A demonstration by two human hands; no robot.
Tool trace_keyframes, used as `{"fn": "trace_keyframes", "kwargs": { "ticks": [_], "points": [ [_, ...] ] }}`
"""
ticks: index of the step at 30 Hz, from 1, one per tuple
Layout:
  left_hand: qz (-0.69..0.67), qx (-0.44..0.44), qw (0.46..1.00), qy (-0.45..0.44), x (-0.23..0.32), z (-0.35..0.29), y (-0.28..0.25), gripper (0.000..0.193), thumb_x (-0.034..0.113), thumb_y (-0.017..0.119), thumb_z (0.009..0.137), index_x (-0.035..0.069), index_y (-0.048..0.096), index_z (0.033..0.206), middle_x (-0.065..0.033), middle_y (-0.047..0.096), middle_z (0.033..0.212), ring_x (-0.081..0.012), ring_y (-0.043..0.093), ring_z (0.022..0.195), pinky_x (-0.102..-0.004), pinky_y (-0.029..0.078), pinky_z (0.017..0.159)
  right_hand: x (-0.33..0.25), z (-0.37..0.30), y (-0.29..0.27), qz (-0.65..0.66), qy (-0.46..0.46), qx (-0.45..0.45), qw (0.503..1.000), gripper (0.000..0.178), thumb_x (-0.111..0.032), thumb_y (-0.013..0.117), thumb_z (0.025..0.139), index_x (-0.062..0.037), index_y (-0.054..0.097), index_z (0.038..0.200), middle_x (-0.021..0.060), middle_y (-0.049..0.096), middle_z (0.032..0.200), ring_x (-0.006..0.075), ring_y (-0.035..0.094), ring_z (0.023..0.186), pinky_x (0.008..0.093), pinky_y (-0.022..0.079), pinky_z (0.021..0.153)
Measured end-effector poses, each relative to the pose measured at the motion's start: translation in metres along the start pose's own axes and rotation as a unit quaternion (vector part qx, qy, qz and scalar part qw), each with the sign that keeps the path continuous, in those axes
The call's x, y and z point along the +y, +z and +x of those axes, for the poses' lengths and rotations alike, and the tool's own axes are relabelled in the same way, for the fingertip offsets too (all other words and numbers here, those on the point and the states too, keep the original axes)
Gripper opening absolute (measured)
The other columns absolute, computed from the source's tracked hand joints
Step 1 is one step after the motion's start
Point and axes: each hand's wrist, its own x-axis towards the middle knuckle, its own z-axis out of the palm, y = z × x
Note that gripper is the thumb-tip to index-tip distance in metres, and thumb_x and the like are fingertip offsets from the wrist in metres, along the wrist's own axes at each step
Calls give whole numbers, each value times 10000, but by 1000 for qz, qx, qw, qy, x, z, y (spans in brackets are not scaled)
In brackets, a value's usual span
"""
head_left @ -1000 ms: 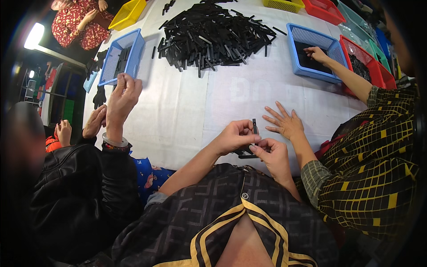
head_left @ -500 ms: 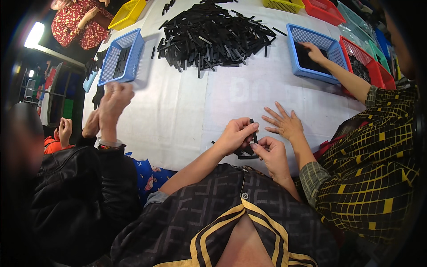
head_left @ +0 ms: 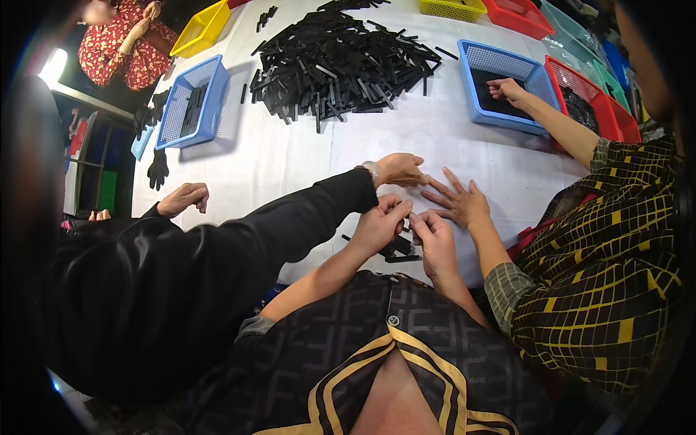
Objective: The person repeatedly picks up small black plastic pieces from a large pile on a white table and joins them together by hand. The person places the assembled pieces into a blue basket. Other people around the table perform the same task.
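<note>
My left hand (head_left: 379, 226) and my right hand (head_left: 435, 243) are close together above the near table edge, fingertips pinched. Between them is a small black strip, mostly hidden by the fingers. Below, several loose black strips (head_left: 401, 258) lie on the table, partly covered by my hands. Just beyond my left hand, a co-worker's hand (head_left: 399, 169) in a black sleeve reaches across from the left. Near my right hand, another co-worker's spread hand (head_left: 467, 205) rests on the white tabletop (head_left: 290, 167).
A large pile of black strips (head_left: 341, 72) covers the far middle. A blue basket (head_left: 210, 130) with strips stands left; another blue basket (head_left: 500, 123), with a co-worker's hand in it, stands right, beside red baskets (head_left: 616, 116). Yellow baskets (head_left: 199, 32) sit farther back. A black glove (head_left: 157, 170) lies at the left edge.
The left co-worker's black-sleeved arm has swung right across the table, in front of my hands. My hands stay together, and the strip between them shows less. The view has shifted slightly.
</note>
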Motion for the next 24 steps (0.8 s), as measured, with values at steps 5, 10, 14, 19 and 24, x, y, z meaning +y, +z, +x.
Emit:
{"fn": "trace_keyframes", "kwargs": {
  "ticks": [5, 10, 14, 19, 24],
  "points": [
    [-3, 10, 1000, -8, -8, 2, -1, 259, 237, 560, 869, 44, 552, 696, 11, 464, 488, -48, 377, 367, -188, 274, 347, 2, 2, -19, 41, 26, -10, 999, 163, -163, 597, 843, -28, 568, 757, -11, 518, 645, 48, 436, 563, 184, 338, 520],
    [19, -56, 996, -64, -13, 14, -9, 260, 242, 534, 884, 37, 575, 729, 8, 479, 495, -46, 386, 369, -180, 284, 355, 15, 26, -23, 62, -16, 59, 996, 170, -168, 629, 824, -32, 568, 743, -7, 526, 647, 50, 439, 566, 180, 342, 516],
    [8, -93, 992, -83, -28, 14, -11, 260, 248, 502, 900, 50, 554, 740, 16, 482, 521, -50, 406, 414, -182, 300, 386, 31, 40, -12, 64, 9, 87, 994, 183, -170, 653, 808, -40, 561, 718, -19, 509, 616, 44, 417, 534, 180, 317, 492],
    [68, -65, 993, -72, -35, 19, -15, 255, 242, 495, 904, 50, 550, 745, 13, 475, 521, -52, 398, 417, -188, 303, 392, 35, 51, -16, 25, 18, 75, 997, 173, -149, 632, 817, -22, 573, 716, -13, 501, 600, 45, 406, 520, 182, 320, 490],
    [74, -35, 994, -66, -37, 21, -15, 260, 239, 501, 902, 41, 548, 740, 12, 472, 519, -51, 400, 418, -188, 301, 387, 42, 62, -17, 84, 41, 71, 993, 147, -129, 616, 819, -12, 584, 735, -11, 497, 600, 48, 410, 518, 179, 322, 486]
  ]
}}
